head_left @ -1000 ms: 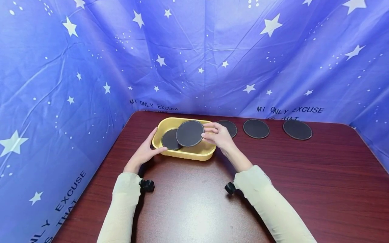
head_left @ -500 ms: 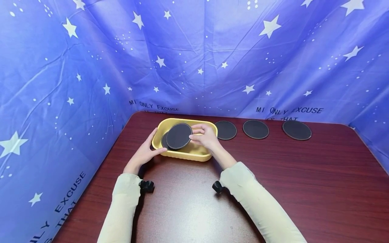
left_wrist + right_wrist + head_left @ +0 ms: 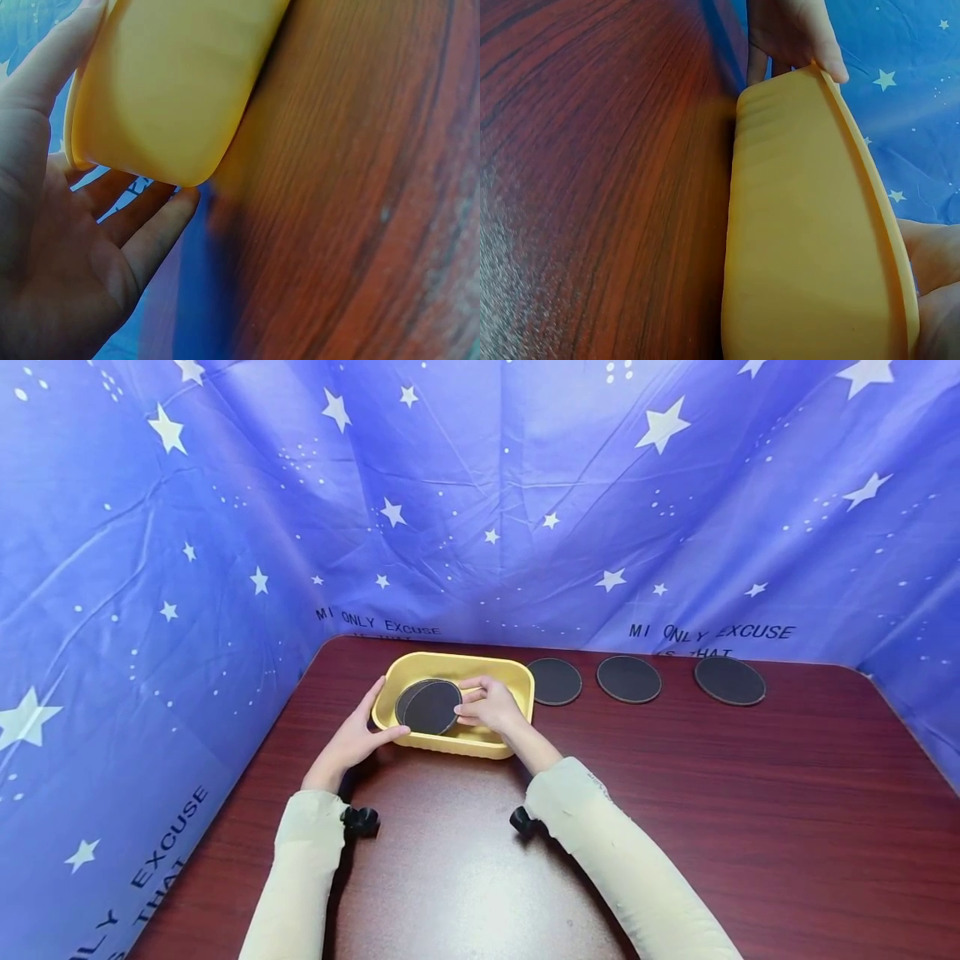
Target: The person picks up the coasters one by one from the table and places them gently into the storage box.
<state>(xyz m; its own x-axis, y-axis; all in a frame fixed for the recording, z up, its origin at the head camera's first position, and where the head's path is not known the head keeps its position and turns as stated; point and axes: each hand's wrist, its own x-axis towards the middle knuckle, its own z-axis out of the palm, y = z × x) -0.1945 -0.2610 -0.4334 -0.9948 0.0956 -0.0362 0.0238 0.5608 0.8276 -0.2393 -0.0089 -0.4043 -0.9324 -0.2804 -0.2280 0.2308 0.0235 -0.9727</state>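
Since the earlier head frames, our right hand [image 3: 491, 706] has carried the upper black disc [image 3: 432, 709] down and left, so it now overlaps most of the lower black disc [image 3: 407, 695] inside the yellow tub [image 3: 457, 745], just left of the frame's centre. We pinch the upper disc by its right edge, while our left hand [image 3: 348, 739] grips the tub's left end, thumb on the near rim. We would do well to hold the tub steady, line up the edges and let go gently.
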